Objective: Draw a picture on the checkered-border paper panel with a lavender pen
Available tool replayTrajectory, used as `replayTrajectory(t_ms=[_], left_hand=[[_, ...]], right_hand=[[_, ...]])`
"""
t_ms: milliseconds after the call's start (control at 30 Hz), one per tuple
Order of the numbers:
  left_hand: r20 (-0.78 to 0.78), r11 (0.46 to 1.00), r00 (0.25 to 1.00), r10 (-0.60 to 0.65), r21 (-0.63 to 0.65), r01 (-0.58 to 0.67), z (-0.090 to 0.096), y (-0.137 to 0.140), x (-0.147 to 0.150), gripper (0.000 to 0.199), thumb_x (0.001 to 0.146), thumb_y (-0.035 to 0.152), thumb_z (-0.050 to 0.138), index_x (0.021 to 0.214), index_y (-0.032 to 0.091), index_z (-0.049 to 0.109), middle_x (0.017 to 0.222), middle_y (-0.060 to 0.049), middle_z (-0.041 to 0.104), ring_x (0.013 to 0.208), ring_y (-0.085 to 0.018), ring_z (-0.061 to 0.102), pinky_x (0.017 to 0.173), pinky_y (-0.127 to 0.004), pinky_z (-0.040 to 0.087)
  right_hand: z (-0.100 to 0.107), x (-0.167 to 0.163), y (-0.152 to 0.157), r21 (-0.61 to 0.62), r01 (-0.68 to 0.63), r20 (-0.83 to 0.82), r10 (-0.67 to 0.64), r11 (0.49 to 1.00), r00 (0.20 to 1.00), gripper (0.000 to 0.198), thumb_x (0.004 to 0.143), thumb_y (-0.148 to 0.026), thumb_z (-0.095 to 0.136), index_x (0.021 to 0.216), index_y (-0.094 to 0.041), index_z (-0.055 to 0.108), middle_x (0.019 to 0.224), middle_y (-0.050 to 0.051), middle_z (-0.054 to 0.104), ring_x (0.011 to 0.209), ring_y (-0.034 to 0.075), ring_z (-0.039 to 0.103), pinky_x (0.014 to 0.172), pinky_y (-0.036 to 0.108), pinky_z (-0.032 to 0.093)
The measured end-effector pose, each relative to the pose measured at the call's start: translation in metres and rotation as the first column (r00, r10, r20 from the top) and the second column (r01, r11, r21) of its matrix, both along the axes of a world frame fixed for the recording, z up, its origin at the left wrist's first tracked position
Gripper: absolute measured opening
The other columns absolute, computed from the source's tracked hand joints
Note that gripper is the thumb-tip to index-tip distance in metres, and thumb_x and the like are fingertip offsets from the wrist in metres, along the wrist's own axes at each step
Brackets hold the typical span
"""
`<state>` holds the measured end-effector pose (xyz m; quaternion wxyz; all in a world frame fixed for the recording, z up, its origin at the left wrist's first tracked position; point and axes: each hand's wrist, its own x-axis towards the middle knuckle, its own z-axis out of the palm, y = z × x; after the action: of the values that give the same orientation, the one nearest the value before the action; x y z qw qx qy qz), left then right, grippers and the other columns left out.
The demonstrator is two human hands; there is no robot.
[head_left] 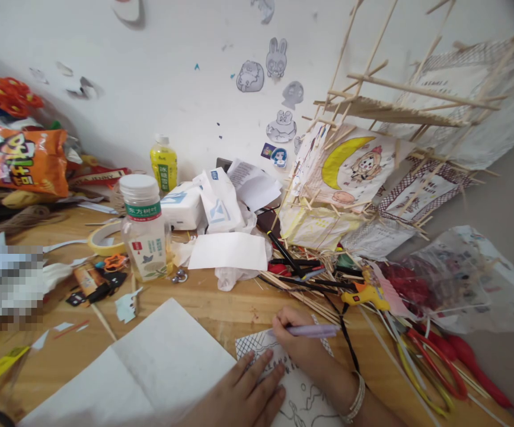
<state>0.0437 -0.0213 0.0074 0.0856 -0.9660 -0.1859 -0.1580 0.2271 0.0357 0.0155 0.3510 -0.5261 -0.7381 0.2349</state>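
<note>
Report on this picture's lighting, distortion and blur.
Head view: soft, diffuse light on the white wall; head view: wide-angle stretch seems to skew the wooden-stick frame; head view: coarse pixel blocks hide a patch at the left edge; head view: the top right corner is dark, and lettering on the drawn sheet looks soft.

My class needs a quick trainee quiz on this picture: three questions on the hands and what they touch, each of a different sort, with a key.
1. Multiple choice: which hand holds the purple pen? A: left hand. B: right hand. C: both.
2. True or false: the bracelet is worn on the left wrist.
3. Short answer: what lies under the fingers of the left hand?

Key:
1. B.
2. False; it is on the right wrist.
3. The sheet with black drawing and writing.
</note>
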Motion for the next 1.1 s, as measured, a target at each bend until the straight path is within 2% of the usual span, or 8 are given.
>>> replayTrajectory(t_ms=[100,233,400,567,700,867,1000,1100], left_hand=[[-0.008,1.0,1.0,-0.015,0.006,0.015,0.0,0.0,0.0,0.035,0.1,0.027,0.04,0.127,0.014,0.058,0.133,-0.009,0.057,0.116,-0.025,0.055,0.094,-0.036,0.034],[-0.016,0.998,1.0,-0.008,0.06,0.009,-0.001,0.001,0.001,0.034,0.101,0.026,0.039,0.125,0.015,0.059,0.13,-0.007,0.059,0.114,-0.026,0.057,0.091,-0.037,0.035],[-0.014,1.0,1.0,-0.017,0.012,0.017,0.004,0.001,0.0,0.035,0.099,0.026,0.039,0.127,0.013,0.058,0.132,-0.009,0.057,0.115,-0.025,0.056,0.094,-0.036,0.034],[-0.047,0.999,0.999,-0.007,0.034,0.009,0.005,0.001,-0.001,0.036,0.101,0.025,0.035,0.126,0.015,0.059,0.132,-0.007,0.058,0.117,-0.025,0.056,0.092,-0.037,0.036],[-0.034,0.999,0.999,-0.013,0.035,0.014,0.003,0.002,0.001,0.034,0.101,0.026,0.038,0.123,0.016,0.061,0.13,-0.006,0.06,0.114,-0.025,0.057,0.091,-0.036,0.037],[-0.044,0.999,0.999,0.001,0.048,0.001,0.005,0.003,0.004,0.029,0.1,0.025,0.043,0.118,0.015,0.063,0.124,-0.006,0.064,0.108,-0.026,0.061,0.086,-0.035,0.041],[-0.015,1.0,1.0,0.0,0.022,0.0,0.005,0.001,0.004,0.024,0.099,0.023,0.048,0.11,0.014,0.067,0.12,-0.008,0.066,0.106,-0.027,0.062,0.085,-0.035,0.043],[0.01,0.999,0.999,0.047,0.017,-0.047,-0.002,-0.001,0.006,0.023,0.098,0.024,0.05,0.104,0.014,0.069,0.119,-0.008,0.066,0.108,-0.028,0.06,0.087,-0.037,0.042]], right_hand=[[-0.001,0.0,0.0,-0.01,-0.036,-0.01,0.036,0.999,0.999,0.03,0.077,-0.026,0.047,0.052,-0.022,0.032,0.05,-0.004,0.039,0.05,0.013,0.038,0.049,0.026,0.029],[-0.002,-0.001,0.001,0.003,0.057,-0.023,-0.057,0.998,0.998,0.03,0.076,-0.027,0.048,0.052,-0.022,0.032,0.051,-0.004,0.038,0.051,0.012,0.037,0.05,0.025,0.028],[-0.005,-0.001,0.002,0.013,0.025,-0.029,-0.024,1.0,0.999,0.03,0.076,-0.028,0.047,0.051,-0.022,0.031,0.05,-0.005,0.037,0.05,0.012,0.036,0.05,0.025,0.028],[-0.005,0.001,0.003,-0.017,0.099,-0.031,-0.099,0.995,0.995,0.027,0.077,-0.027,0.046,0.054,-0.022,0.034,0.052,-0.005,0.038,0.051,0.013,0.037,0.05,0.026,0.03],[0.0,0.002,0.001,-0.096,0.011,-0.087,-0.02,0.995,0.996,0.025,0.075,-0.026,0.047,0.054,-0.023,0.034,0.052,-0.005,0.039,0.051,0.013,0.038,0.049,0.024,0.033],[0.012,0.002,-0.001,-0.175,-0.086,-0.041,0.08,0.981,0.996,0.022,0.073,-0.022,0.047,0.053,-0.022,0.037,0.053,-0.004,0.041,0.052,0.013,0.041,0.049,0.023,0.032],[0.015,0.003,-0.001,-0.143,-0.097,-0.029,0.094,0.985,0.995,0.024,0.075,-0.02,0.048,0.054,-0.022,0.037,0.055,-0.004,0.042,0.053,0.012,0.042,0.051,0.023,0.035],[0.01,0.003,-0.001,-0.121,-0.088,-0.046,0.083,0.989,0.995,0.026,0.076,-0.02,0.049,0.054,-0.022,0.036,0.054,-0.005,0.041,0.052,0.012,0.041,0.05,0.023,0.035]])
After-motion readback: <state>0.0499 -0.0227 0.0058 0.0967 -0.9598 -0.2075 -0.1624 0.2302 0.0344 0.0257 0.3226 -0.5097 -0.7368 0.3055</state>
